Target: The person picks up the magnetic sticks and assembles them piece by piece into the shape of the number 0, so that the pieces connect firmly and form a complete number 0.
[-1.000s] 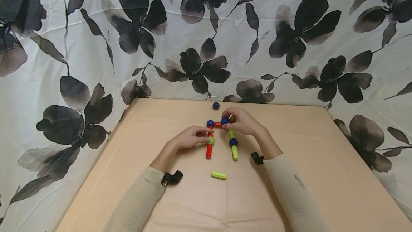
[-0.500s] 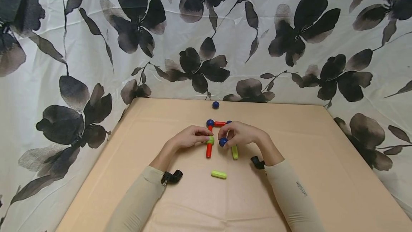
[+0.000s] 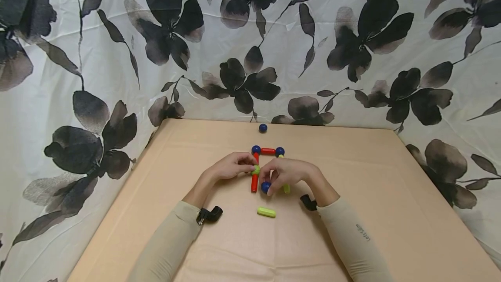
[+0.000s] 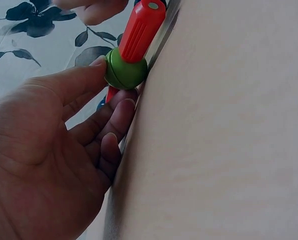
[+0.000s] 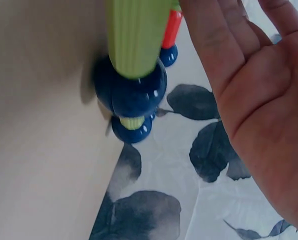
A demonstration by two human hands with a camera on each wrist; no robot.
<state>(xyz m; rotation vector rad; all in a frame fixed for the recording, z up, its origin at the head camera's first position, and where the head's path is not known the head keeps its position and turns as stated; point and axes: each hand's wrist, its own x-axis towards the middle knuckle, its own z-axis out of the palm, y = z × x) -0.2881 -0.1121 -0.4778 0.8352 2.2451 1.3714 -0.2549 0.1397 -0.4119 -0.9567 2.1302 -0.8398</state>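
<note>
In the head view my left hand [image 3: 234,166] pinches a green ball [image 3: 255,170] that joins two red magnetic sticks [image 3: 255,182]. The left wrist view shows the thumb against this green ball [image 4: 126,70]. My right hand [image 3: 288,172] holds a blue ball [image 3: 266,187] at its fingertips, close to the lower red stick. Under that hand runs a line of lime sticks [image 3: 287,188], mostly covered; a blue ball [image 5: 131,87] joins them in the right wrist view. A red stick [image 3: 268,151] links two blue corner balls [image 3: 256,149] at the far side.
One loose blue ball [image 3: 263,128] lies near the table's far edge. A loose lime stick [image 3: 266,212] lies in front of the hands. Behind the tan table [image 3: 219,247] hangs a floral cloth [image 3: 305,55].
My right hand has carried its blue ball from the far right corner toward me and slightly left, uncovering the corner ball. The left hand stays on the green ball.
</note>
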